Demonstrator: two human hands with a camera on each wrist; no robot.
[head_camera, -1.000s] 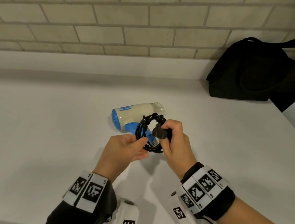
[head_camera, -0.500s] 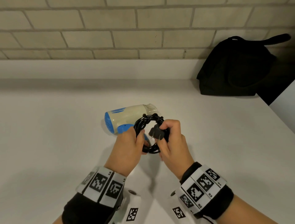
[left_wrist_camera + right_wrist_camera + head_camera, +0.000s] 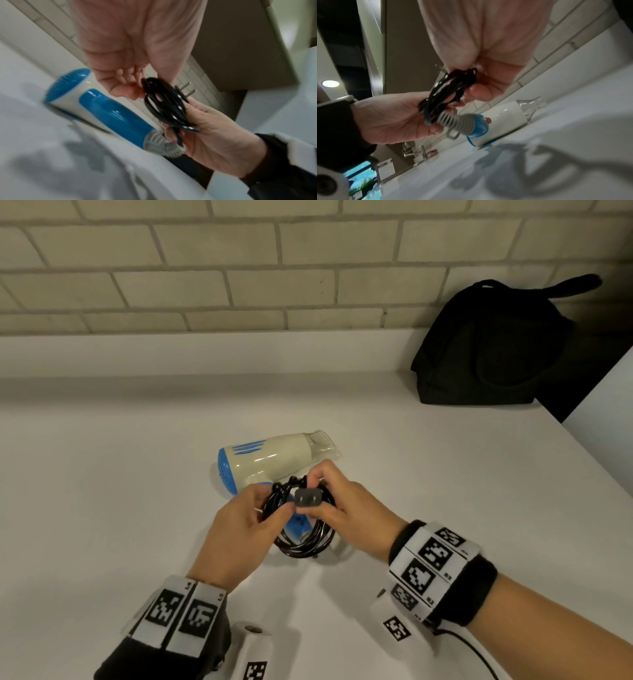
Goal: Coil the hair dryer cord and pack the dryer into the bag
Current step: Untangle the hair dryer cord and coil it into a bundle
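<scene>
A white and blue hair dryer (image 3: 274,458) lies on its side on the white counter (image 3: 120,491), nozzle to the right. Its black cord (image 3: 305,544) is wound into a small coil held just above the blue handle (image 3: 116,117). My left hand (image 3: 272,510) pinches the coil's left side between thumb and fingers. My right hand (image 3: 317,486) grips the coil's right side, and its thumb and forefinger pinch the black plug (image 3: 308,497) against the coil, prongs (image 3: 187,89) pointing away. A grey strain relief (image 3: 453,121) joins cord and handle. The black bag (image 3: 489,347) slumps against the wall at the far right.
A brick wall (image 3: 239,268) with a low white ledge (image 3: 205,354) runs along the back. The counter's right edge (image 3: 596,453) falls off beside the bag. A faucet (image 3: 423,152) shows far off in the right wrist view.
My left hand has closed onto the coil's left side. My right hand has turned the plug flat across the top of the coil. The coil sits lower, over the dryer's handle.
</scene>
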